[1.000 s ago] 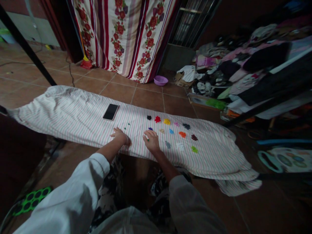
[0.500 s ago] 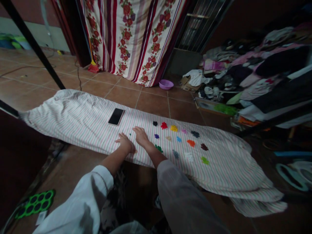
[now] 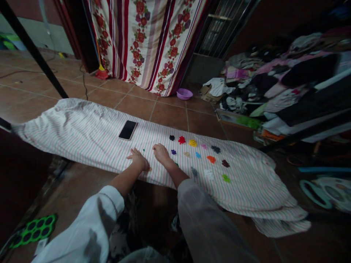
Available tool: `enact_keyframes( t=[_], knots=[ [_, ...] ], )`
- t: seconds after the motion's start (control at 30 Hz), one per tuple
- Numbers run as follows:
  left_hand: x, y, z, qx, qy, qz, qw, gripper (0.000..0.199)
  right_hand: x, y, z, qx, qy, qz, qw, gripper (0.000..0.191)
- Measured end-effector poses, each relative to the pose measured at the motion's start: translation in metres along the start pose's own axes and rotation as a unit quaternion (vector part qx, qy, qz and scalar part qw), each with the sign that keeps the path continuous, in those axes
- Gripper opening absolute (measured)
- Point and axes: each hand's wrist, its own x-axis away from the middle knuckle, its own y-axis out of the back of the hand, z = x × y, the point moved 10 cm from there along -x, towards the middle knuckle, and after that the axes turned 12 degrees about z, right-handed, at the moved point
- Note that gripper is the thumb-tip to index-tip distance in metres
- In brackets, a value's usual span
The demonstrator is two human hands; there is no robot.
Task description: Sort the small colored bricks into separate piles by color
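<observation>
On the pink-and-green-striped white cloth, I see a spread left hand and curled right hand flanking a tiny green piece; I can't tell what either holds.

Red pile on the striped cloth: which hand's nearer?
Right. The right hand is just left of the red pile and slightly closer to the wearer; the left hand is farther left, beyond the right hand.

A red pile, a yellow pile and a lime-green pile dot a pink-and-green-striped white cloth; beyond the cloth show a red-flowered, maroon-striped curtain and purple basin.
</observation>
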Motion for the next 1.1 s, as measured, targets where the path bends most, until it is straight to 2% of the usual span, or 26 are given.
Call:
enact_keyframes(
  t=[0.33,0.43,0.57,0.83,1.1],
  knots=[
    [0.001,-0.004,0.004,0.006,0.009,-0.002,1.0,0.115,0.059,0.037,-0.041,-0.137,0.011,-0.074,0.988,0.03],
    [0.003,-0.003,0.003,0.01,0.003,-0.005,1.0,0.116,0.079,0.039,-0.059,-0.168,-0.003,-0.091,0.982,0.027],
    [0.004,-0.004,0.004,0.011,0.004,-0.005,1.0,0.117,0.098,0.032,-0.077,-0.157,-0.026,-0.087,0.983,0.024],
    [-0.003,-0.003,0.005,0.044,-0.004,-0.043,0.998,0.118,0.106,0.018,-0.072,-0.08,0.003,-0.079,0.994,0.022],
    [-0.001,-0.006,0.004,0.002,0.006,-0.017,1.0,0.119,0.104,0.011,-0.07,-0.084,0.032,-0.085,0.992,0.024]
  ],
)
